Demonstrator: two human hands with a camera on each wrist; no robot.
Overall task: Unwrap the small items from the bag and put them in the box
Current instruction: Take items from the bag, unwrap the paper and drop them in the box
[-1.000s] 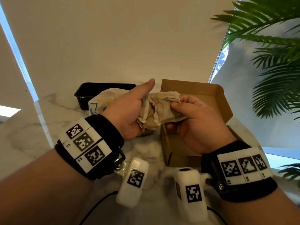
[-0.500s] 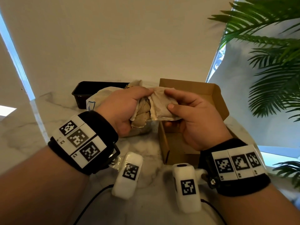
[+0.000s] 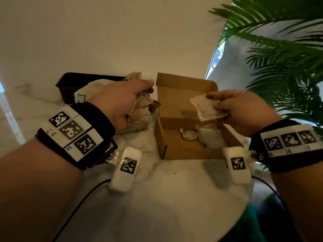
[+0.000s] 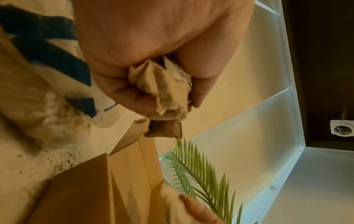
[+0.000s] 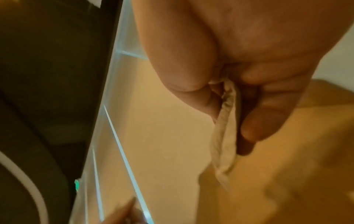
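My left hand (image 3: pixel 125 103) grips a crumpled paper wrapper (image 3: pixel 142 106) (image 4: pixel 164 91) left of the open cardboard box (image 3: pixel 174 151), just above a white bag (image 3: pixel 87 91) with blue print (image 4: pixel 47 45). A brown scrap (image 4: pixel 164 130) hangs from the wrapper. My right hand (image 3: pixel 237 109) pinches a flat white pouch (image 3: pixel 208 109) (image 5: pixel 224 144) over the box's right half. Inside the box lie another white pouch (image 3: pixel 211 137) and a small crumpled piece (image 3: pixel 189 134).
A black tray (image 3: pixel 73 84) stands behind the bag at the back left. A palm plant (image 3: pixel 279 58) overhangs the right side. The marble table (image 3: pixel 166 198) ends in a rounded edge at the front right. Dark crumbs (image 4: pixel 63 163) lie beside the box.
The two hands have come apart. My right hand has pulled the white pouch free of the wrapper and carried it right, over the box. My left hand keeps the wrapper.
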